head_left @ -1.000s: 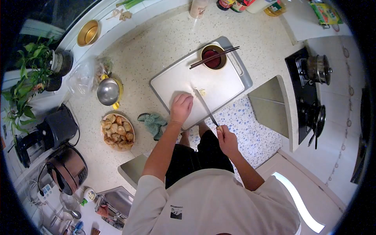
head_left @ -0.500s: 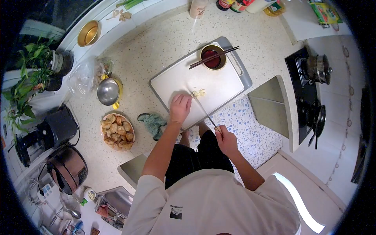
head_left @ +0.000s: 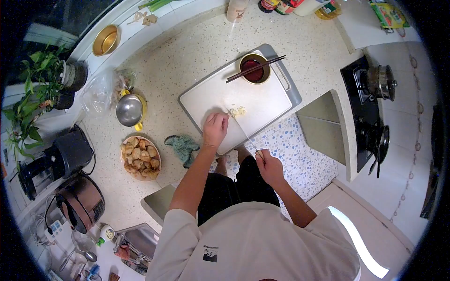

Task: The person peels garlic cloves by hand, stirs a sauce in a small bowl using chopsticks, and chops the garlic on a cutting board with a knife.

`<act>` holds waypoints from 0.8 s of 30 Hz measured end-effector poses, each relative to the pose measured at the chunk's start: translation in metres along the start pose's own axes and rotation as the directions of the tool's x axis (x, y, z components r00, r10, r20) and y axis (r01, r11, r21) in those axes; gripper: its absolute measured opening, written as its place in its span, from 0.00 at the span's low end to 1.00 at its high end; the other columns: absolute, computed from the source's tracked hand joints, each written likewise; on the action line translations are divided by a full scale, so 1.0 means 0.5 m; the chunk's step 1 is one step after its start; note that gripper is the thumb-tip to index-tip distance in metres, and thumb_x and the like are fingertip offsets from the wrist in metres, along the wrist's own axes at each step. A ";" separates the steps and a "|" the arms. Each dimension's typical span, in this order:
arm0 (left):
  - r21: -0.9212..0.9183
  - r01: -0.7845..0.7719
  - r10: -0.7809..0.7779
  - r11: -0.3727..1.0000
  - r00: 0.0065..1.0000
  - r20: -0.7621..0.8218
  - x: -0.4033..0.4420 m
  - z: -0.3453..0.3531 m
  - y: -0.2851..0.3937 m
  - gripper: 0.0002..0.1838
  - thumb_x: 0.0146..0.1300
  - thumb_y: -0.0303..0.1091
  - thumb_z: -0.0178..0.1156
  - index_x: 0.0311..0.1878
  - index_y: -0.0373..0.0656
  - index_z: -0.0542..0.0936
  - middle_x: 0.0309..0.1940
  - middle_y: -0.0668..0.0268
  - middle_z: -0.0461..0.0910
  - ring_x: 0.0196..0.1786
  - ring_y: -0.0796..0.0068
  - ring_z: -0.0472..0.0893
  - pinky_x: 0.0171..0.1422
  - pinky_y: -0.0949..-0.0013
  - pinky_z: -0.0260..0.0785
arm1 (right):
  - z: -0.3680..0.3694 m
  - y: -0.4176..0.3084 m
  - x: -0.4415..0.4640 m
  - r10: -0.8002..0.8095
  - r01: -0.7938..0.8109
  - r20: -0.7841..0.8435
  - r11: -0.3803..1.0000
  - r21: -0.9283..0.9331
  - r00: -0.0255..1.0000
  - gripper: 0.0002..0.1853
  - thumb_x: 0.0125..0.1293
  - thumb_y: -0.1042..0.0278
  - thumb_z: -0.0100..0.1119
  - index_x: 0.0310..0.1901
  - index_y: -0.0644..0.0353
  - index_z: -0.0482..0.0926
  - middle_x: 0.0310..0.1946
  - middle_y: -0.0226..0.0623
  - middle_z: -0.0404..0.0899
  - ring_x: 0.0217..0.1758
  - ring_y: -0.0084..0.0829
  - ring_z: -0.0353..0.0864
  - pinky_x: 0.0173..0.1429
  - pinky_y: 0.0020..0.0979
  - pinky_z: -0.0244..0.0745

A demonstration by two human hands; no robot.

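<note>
On the white cutting board [head_left: 201, 96], my left hand [head_left: 215, 126] rests with its fingers curled at the knife tip; whatever they pinch is hidden. My right hand [head_left: 269, 166] is closed around the handle of a kitchen knife [head_left: 243, 130], whose blade slants across the board's near edge. Small pale slices that look like garlic [head_left: 238, 111] lie beside the blade, just right of my left fingertips. At the board's far right stands a bowl of dark red-brown liquid [head_left: 253, 74], with dark chopsticks [head_left: 236, 76] across its rim.
Left of the board are a green cloth [head_left: 182, 149], a plate of browned chunks [head_left: 140, 159] and a metal bowl with yellow handles [head_left: 130, 110]. A gas stove [head_left: 356, 117] with pans is at the right. A sink [head_left: 143, 239] sits lower left.
My right hand has shifted slightly left, and the knife blade has tilted a little. My left hand has moved very slightly left along the board.
</note>
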State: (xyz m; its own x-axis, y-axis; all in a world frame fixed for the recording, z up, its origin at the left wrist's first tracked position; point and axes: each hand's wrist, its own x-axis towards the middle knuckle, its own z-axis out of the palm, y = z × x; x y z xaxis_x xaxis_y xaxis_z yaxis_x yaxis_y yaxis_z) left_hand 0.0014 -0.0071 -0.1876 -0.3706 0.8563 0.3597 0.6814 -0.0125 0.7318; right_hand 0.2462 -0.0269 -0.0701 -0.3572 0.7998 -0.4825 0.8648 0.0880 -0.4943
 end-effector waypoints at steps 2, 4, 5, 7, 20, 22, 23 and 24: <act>-0.008 0.027 -0.027 1.000 0.999 0.022 -0.002 -0.001 0.000 0.10 0.58 0.22 0.70 0.35 0.44 0.78 0.34 0.61 0.85 0.39 0.56 0.83 0.44 0.59 0.77 | 0.001 0.000 0.001 0.001 -0.001 0.005 1.000 -0.001 1.000 0.15 0.77 0.50 0.51 0.47 0.55 0.72 0.27 0.53 0.81 0.33 0.60 0.82 0.36 0.56 0.74; -0.012 0.033 -0.033 0.999 0.999 0.036 -0.002 -0.002 0.000 0.09 0.58 0.22 0.70 0.36 0.44 0.78 0.35 0.61 0.86 0.40 0.57 0.84 0.45 0.59 0.77 | 0.002 0.002 0.002 0.001 -0.001 0.010 1.000 -0.001 1.000 0.16 0.78 0.50 0.51 0.48 0.55 0.72 0.27 0.53 0.81 0.33 0.60 0.82 0.36 0.56 0.74; -0.014 0.037 -0.036 0.999 0.998 0.043 -0.002 -0.003 0.000 0.09 0.58 0.21 0.69 0.36 0.44 0.78 0.35 0.61 0.86 0.40 0.57 0.84 0.46 0.59 0.77 | 0.004 0.004 0.002 0.001 -0.001 -0.002 1.000 0.014 1.000 0.16 0.78 0.50 0.51 0.48 0.55 0.72 0.27 0.54 0.81 0.33 0.60 0.82 0.36 0.57 0.74; -0.036 0.028 -0.027 0.999 0.999 0.029 -0.004 0.002 -0.004 0.08 0.58 0.22 0.68 0.35 0.44 0.79 0.35 0.61 0.85 0.41 0.56 0.83 0.47 0.59 0.77 | 0.012 0.010 0.000 0.001 0.000 -0.026 0.999 0.044 1.000 0.16 0.78 0.50 0.50 0.49 0.56 0.73 0.27 0.55 0.81 0.33 0.61 0.82 0.36 0.57 0.74; -0.007 -0.007 0.007 1.000 1.000 0.011 0.000 0.000 0.001 0.09 0.59 0.23 0.70 0.36 0.44 0.78 0.35 0.62 0.86 0.39 0.57 0.83 0.43 0.60 0.77 | -0.004 0.023 -0.010 -0.018 0.020 -0.027 0.998 0.053 0.999 0.15 0.78 0.50 0.50 0.50 0.54 0.74 0.28 0.53 0.82 0.32 0.60 0.83 0.35 0.55 0.75; -0.010 -0.003 0.003 1.000 1.000 0.009 0.000 0.000 0.002 0.09 0.59 0.23 0.70 0.36 0.44 0.78 0.34 0.61 0.85 0.38 0.56 0.82 0.43 0.59 0.76 | -0.003 0.022 -0.009 -0.024 0.025 -0.025 0.999 0.041 0.999 0.15 0.78 0.50 0.51 0.49 0.54 0.74 0.28 0.52 0.82 0.32 0.59 0.83 0.35 0.55 0.75; -0.011 -0.001 0.001 1.000 1.000 0.008 0.000 0.000 0.002 0.09 0.59 0.23 0.70 0.36 0.44 0.78 0.34 0.61 0.85 0.38 0.56 0.82 0.42 0.59 0.76 | -0.003 0.021 -0.010 -0.018 0.019 -0.022 0.999 0.043 1.000 0.15 0.78 0.50 0.51 0.49 0.54 0.74 0.28 0.52 0.82 0.32 0.59 0.83 0.35 0.55 0.75; -0.013 0.004 -0.004 1.000 1.000 0.012 0.000 0.000 0.002 0.09 0.59 0.23 0.70 0.36 0.44 0.78 0.34 0.61 0.85 0.38 0.56 0.82 0.42 0.59 0.76 | -0.003 0.019 -0.011 -0.012 0.012 -0.019 0.999 0.045 1.000 0.15 0.77 0.50 0.51 0.48 0.54 0.74 0.28 0.52 0.82 0.32 0.59 0.83 0.35 0.55 0.75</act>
State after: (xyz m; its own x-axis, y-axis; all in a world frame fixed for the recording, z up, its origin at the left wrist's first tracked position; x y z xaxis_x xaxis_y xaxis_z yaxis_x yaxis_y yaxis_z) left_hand 0.0023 -0.0072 -0.1868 -0.3655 0.8626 0.3499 0.6714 -0.0161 0.7409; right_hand 0.2569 -0.0294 -0.0711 -0.3606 0.8096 -0.4632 0.8437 0.0713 -0.5321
